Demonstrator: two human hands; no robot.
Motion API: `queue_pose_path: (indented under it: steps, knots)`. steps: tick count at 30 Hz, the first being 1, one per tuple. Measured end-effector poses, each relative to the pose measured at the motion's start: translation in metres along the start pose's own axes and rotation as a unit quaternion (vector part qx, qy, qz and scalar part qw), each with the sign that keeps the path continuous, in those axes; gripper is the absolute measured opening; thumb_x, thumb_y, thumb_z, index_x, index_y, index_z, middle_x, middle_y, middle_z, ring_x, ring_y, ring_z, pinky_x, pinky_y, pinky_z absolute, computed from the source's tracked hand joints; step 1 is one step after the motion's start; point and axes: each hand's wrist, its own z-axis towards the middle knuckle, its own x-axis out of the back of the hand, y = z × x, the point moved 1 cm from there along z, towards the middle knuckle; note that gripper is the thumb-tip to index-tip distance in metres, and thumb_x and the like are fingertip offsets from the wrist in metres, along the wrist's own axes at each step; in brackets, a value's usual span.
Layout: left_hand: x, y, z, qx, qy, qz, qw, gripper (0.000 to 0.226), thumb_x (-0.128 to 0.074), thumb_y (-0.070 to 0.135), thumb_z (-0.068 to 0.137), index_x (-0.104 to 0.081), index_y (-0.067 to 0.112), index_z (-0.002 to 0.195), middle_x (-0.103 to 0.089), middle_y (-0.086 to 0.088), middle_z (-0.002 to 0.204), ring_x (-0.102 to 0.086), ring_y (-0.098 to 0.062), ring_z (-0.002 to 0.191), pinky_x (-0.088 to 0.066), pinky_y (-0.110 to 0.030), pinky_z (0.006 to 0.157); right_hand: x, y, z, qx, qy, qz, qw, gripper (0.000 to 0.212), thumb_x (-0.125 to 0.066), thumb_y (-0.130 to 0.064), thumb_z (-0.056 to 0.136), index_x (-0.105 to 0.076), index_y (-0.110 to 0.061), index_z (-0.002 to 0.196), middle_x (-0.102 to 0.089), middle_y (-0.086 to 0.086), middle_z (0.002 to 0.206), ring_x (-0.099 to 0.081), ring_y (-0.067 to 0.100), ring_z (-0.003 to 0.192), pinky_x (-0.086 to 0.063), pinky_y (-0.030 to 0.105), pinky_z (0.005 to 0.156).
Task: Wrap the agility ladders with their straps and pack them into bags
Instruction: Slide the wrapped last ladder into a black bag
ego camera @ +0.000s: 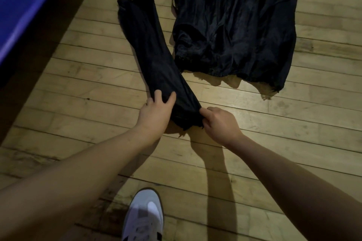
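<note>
- Black fabric bag [154, 60], long, narrow and filled, is laid diagonally on the wooden floor [88, 88], its near end by the hands.
- Left hand [156, 111] is curled over the bag's side; right hand [219, 121] pinches the gathered mouth.
- Cloth is judged soft and slippery, the contents stiffer; the bunched mouth is best held.
- More flat black bags [244, 25] lie just beside.
- Blue mat [23, 6] and white shoe [145, 219] are seen at the edges.

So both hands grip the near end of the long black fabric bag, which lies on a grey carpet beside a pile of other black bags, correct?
Not quite: the floor is pale wooden planks, not grey carpet, as the head view shows. The left hand and right hand do grip the long black fabric bag beside the pile of black bags.
</note>
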Motion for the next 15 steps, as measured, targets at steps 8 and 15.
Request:
queue_pose_path:
  steps: [8,15]
  knots:
    - [0.002,0.004,0.014,-0.043,-0.013,-0.078,0.996,0.051,-0.054,0.008,0.092,-0.033,0.018,0.138,-0.019,-0.017,0.142,-0.041,-0.035,0.120,-0.051,-0.040,0.088,0.002,-0.016,0.003,-0.063,0.027,0.028,0.997,0.049,-0.025,-0.038,0.084,-0.064,-0.009,0.085,-0.051,0.002,0.077,-0.051,0.024,0.075,-0.029,0.030,0.067]
    - [0.022,-0.016,0.037,-0.100,-0.123,-0.055,0.986,0.071,-0.061,0.024,0.085,-0.029,0.024,0.148,-0.035,-0.012,0.139,-0.034,-0.032,0.131,-0.023,-0.037,0.115,0.008,-0.017,0.029,-0.109,0.075,0.035,0.991,0.024,-0.050,-0.025,0.092,-0.064,-0.007,0.101,-0.056,0.007,0.099,-0.053,0.026,0.090,-0.042,0.037,0.075]
